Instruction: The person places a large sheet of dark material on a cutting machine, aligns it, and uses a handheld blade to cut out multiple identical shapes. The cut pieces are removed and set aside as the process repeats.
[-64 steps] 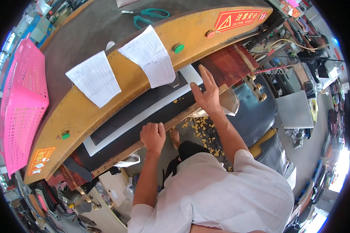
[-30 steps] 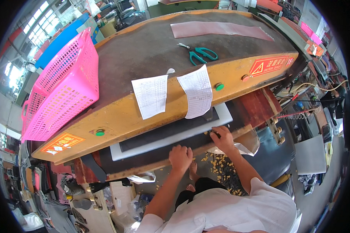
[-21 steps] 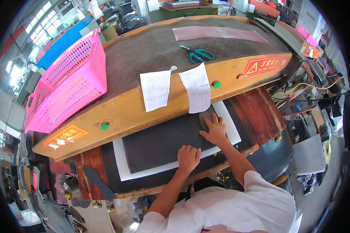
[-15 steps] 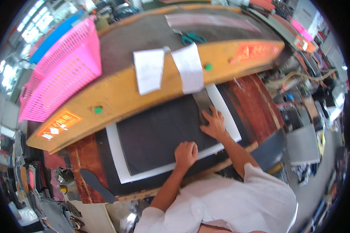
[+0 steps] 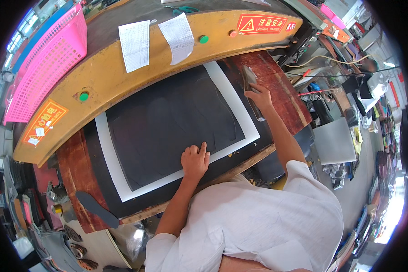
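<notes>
A black sheet [image 5: 167,122] lies on a larger white sheet [image 5: 233,97], whose border shows around it. Thin curved outlines mark the black surface. My left hand [image 5: 196,161] rests at the near edge of the black sheet, index finger stretched out, thumb apart and the other fingers curled, holding nothing. Off to the right, beyond the white border, my right hand [image 5: 260,97] grips a long, narrow, sole-shaped cutting die [image 5: 249,77] by its side. Part of the die is hidden behind the hand.
The machine's yellow beam [image 5: 163,50] arches over the far side, with papers, green buttons and warning labels on it. A pink basket [image 5: 54,59] stands at the far left. One dark insole [image 5: 96,208] lies on the red-brown board [image 5: 77,172] at the near left.
My right hand has carried the die rightward off the black sheet. My left hand has gone from a fist to a stretched index finger. The whole view has shifted.
</notes>
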A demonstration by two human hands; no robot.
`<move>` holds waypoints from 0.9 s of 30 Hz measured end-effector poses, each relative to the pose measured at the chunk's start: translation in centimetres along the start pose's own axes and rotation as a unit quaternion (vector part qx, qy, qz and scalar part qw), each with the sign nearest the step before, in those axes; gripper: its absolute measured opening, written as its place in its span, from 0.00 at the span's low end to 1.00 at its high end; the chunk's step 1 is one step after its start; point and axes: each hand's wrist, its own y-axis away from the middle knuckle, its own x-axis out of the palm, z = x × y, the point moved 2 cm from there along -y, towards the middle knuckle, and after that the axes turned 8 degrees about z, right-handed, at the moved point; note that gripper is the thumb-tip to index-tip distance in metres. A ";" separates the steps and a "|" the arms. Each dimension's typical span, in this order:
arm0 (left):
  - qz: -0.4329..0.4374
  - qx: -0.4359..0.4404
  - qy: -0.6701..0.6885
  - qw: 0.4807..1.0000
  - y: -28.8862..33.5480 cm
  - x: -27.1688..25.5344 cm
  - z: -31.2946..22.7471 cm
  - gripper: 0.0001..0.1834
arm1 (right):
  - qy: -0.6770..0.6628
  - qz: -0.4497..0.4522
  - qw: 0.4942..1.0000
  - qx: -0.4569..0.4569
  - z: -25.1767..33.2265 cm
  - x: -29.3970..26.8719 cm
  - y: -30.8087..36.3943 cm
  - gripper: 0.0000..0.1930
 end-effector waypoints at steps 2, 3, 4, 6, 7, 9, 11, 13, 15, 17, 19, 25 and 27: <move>0.017 -0.025 -0.003 1.000 0.6 -0.1 -0.9 0.18 | 0.068 -0.013 0.998 0.000 -1.6 0.5 -0.9 0.34; 0.019 -0.041 0.040 0.998 1.0 -0.2 -1.5 0.17 | 0.105 -0.036 0.994 0.016 -2.5 0.8 -1.2 0.35; 0.028 -0.066 0.084 0.994 1.5 -0.2 -2.3 0.16 | 0.144 -0.033 0.989 0.009 -3.3 1.1 -1.2 0.36; 0.057 -0.154 0.182 0.969 3.0 -0.2 -4.4 0.14 | 0.233 -0.042 0.971 0.032 -4.8 1.9 -0.4 0.37; 0.074 -0.216 0.234 0.945 3.8 -0.1 -5.3 0.14 | 0.260 -0.012 0.965 0.037 -5.3 2.2 0.0 0.38; 0.128 -0.408 0.387 0.817 5.0 0.7 -6.8 0.15 | 0.317 -0.012 0.948 0.000 -5.6 2.3 1.2 0.37; 0.100 -0.503 0.486 0.708 5.4 1.4 -8.4 0.17 | 0.397 -0.028 0.913 -0.085 -5.0 2.2 2.3 0.33; 0.064 -0.548 0.549 0.628 4.8 2.2 -9.9 0.20 | 0.327 0.083 0.927 -0.166 -4.0 2.5 2.8 0.31; 0.023 -0.569 0.577 0.585 3.6 2.9 -10.9 0.20 | 0.335 0.165 0.901 -0.222 -2.8 2.9 3.0 0.27; -0.016 -0.585 0.597 0.549 2.6 3.3 -11.7 0.20 | 0.320 0.176 0.910 -0.197 -1.8 3.1 2.5 0.25; -0.054 -0.593 0.614 0.519 1.9 3.5 -12.5 0.19 | 0.314 0.214 0.910 -0.167 -1.1 3.8 2.3 0.21; -0.076 -0.578 0.625 0.520 1.2 3.6 -14.1 0.21 | 0.177 0.322 0.926 -0.082 -1.1 5.3 2.4 0.19; -0.085 -0.575 0.632 0.512 0.8 3.7 -14.6 0.22 | 0.097 0.352 0.931 -0.012 -2.0 5.3 2.4 0.21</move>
